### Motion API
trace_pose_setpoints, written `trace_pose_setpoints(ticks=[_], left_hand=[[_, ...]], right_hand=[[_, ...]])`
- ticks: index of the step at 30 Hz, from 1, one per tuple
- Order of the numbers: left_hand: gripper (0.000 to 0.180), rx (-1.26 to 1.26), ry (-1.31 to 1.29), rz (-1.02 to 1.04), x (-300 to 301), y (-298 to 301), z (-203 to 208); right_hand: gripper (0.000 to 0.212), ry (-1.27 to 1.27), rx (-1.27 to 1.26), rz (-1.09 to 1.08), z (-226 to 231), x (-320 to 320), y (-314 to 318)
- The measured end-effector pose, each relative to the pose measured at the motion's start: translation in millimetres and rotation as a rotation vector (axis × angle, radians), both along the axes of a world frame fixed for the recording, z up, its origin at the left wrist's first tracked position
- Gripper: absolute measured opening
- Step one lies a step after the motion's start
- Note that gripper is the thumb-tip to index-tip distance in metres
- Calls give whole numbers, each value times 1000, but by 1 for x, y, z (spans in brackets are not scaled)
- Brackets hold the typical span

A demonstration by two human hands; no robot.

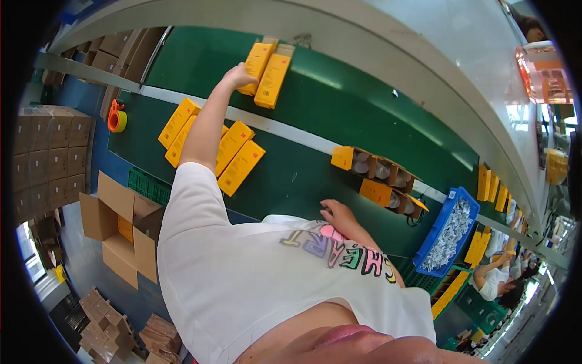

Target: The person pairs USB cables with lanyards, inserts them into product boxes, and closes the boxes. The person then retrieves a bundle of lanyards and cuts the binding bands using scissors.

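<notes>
Left hand: at full reach, against the near-left side of the left yellow box, thumb along it. Fingertips hidden behind the cardboard; cannot tell whether the grip is closed. Right hand: low by the shirt, near edge of bench, fingers loosely bent and apart, nothing seen in it.

Key relation: left yellow box and right yellow box lie side by side beyond the pale strip, toward the far edge. Long axes run roughly near-to-far, far ends leaning right. From the right hand they lie far and to the left, well apart; the left hand is clearly nearer.

In the way: left arm crosses above the near group, hiding parts of it. Left pair to 1 side, right pair to the other, both short of the strip. Overhead beam passes close to the far ends in this view.

Around: orange tape dispenser near the left end. Right of centre, 2 open rows holding pale round items. Blue bin of silver packets farther right. Open carton off the left end.
</notes>
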State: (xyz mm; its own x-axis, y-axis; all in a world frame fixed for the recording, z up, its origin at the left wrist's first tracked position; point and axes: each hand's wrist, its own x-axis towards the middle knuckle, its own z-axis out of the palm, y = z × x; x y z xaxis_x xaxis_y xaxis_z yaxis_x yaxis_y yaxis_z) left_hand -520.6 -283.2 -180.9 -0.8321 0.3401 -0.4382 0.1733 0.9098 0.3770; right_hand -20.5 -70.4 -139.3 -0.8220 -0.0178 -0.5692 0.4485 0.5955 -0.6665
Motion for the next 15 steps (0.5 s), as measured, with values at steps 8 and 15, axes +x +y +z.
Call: trace_pose_setpoints(ticks=[8, 15], left_hand=[[88, 166, -84, -217, 102, 53, -3], [98, 246, -42, -137, 123, 103, -11]], right_hand=[[60, 332, -280, -451, -54, -77, -39], [75, 391, -474, -1341, -93, -187, -50]])
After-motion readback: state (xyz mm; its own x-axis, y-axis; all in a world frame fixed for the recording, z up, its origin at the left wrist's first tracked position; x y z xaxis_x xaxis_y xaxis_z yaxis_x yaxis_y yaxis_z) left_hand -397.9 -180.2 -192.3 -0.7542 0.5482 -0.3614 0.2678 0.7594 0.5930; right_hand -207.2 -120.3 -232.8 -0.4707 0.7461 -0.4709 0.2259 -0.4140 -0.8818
